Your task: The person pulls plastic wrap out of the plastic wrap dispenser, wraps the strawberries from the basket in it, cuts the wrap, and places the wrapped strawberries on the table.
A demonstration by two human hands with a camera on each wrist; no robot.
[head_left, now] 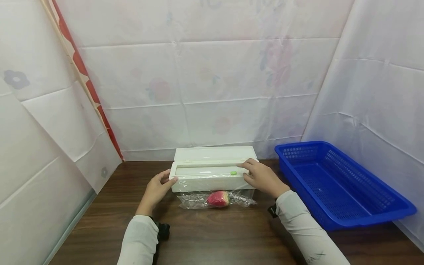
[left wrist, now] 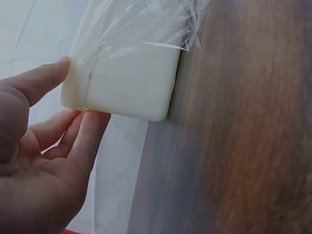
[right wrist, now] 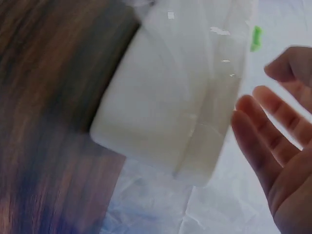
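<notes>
A long white cling film dispenser (head_left: 212, 184) sits on the table, with a white lid-like panel (head_left: 215, 152) raised along its back. On its top edge is a small green slide cutter (head_left: 233, 173). Clear film (head_left: 195, 200) hangs over the front, and a red and yellow fruit (head_left: 218, 199) lies wrapped in film before it. My left hand (left wrist: 53, 141) grips the dispenser's left end, thumb on one side and fingers on the other. Over the right end, near the cutter, my right hand (right wrist: 287, 131) is held with loosely bent fingers, pinching nothing.
A blue plastic basket (head_left: 344, 184) stands at the right of the brown wooden table (head_left: 212, 239). White patterned sheets (head_left: 205, 84) enclose the back and both sides. A red-edged strip (head_left: 89, 84) runs down the left corner.
</notes>
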